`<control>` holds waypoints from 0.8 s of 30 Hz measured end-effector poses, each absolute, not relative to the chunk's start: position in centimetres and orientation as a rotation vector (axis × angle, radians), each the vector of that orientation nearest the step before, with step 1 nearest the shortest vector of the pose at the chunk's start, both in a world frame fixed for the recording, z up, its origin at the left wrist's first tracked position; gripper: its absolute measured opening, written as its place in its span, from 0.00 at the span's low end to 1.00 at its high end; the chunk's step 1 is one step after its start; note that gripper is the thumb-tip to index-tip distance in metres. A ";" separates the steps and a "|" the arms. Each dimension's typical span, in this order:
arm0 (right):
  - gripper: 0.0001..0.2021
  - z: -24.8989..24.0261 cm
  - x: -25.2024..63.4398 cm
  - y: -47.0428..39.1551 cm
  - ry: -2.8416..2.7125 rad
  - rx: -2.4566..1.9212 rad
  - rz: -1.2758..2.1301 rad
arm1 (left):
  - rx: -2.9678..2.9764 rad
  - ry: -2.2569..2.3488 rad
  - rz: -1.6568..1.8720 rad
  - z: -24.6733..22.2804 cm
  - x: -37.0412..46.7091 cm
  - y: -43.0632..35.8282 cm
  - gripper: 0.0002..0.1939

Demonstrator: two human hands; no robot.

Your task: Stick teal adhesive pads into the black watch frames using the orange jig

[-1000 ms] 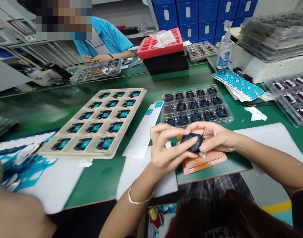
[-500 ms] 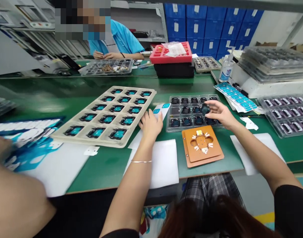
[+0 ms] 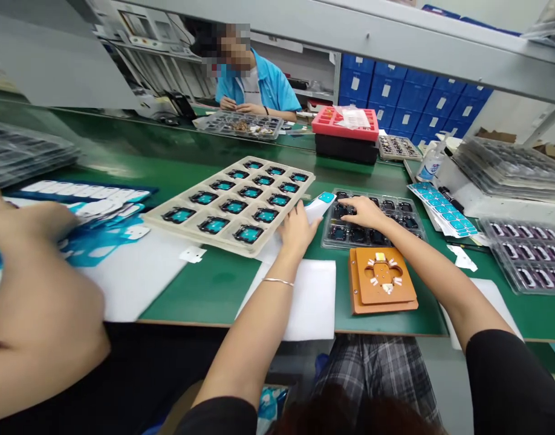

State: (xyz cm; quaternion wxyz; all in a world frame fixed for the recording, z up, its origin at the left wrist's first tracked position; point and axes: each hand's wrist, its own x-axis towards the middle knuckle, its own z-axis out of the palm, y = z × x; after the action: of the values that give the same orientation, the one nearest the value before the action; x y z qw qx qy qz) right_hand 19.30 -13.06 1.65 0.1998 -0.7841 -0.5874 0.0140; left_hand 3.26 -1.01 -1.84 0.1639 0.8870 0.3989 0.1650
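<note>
My left hand (image 3: 299,231) lies with thumb and fingers apart over a white sticker sheet (image 3: 317,208), beside the right rim of a beige tray (image 3: 271,243). One teal sticker shows at the sheet's far end. The tray holds several black square frames with teal faces. My right hand (image 3: 366,212) reaches into a clear plastic tray (image 3: 328,240) of dark square parts. Its thumb and index finger are around a dark square part (image 3: 348,211) at a left-hand compartment; the fingers partly cover it. An orange fixture (image 3: 383,281) with a shaped recess sits just in front of that tray.
White foam sheets (image 3: 311,302) lie at the front edge. At right are teal sticker sheets (image 3: 445,208), a pump bottle (image 3: 430,163) and a tray of purple-and-white parts (image 3: 522,254). Another person's arm (image 3: 37,284) is at left; a blue-shirted person (image 3: 271,84) sits opposite.
My right hand has carried the dark part left and down to the clear tray's left-hand compartment. My left hand stays by the beige tray. The camera view has shifted.
</note>
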 end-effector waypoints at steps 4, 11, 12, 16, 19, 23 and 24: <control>0.22 2.3 19.5 -12.7 -1.670 -2.187 -0.102 | 2.550 1.078 0.550 -1.6 3.2 -1.2 0.34; 0.22 4.0 18.2 -11.0 -1.755 -2.049 -0.143 | 2.583 1.005 0.556 -1.8 3.2 -1.5 0.32; 0.20 4.2 18.0 -10.6 -1.737 -2.038 -0.126 | 2.587 1.004 0.552 -1.8 3.2 -1.5 0.32; 0.15 4.8 17.7 -9.5 -1.548 -1.961 -0.075 | 2.595 1.028 0.498 -2.1 3.2 -1.4 0.33; 0.13 5.3 17.6 -10.7 -1.319 -1.855 -0.039 | 2.593 1.050 0.434 -2.7 3.3 -1.2 0.35; 0.12 5.0 16.6 -15.9 -1.051 -1.686 0.128 | 2.572 1.048 0.442 -3.1 3.3 -1.2 0.36; 0.11 4.6 16.3 -17.6 -0.993 -1.650 0.175 | 2.572 1.021 0.464 -3.0 3.3 -1.3 0.35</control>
State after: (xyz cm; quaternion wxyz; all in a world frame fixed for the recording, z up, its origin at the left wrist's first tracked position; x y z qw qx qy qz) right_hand 16.31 -17.59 4.64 0.5677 -0.7024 -0.4228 0.0747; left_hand 3.27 -1.33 -3.04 0.1671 0.9038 0.3586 0.1630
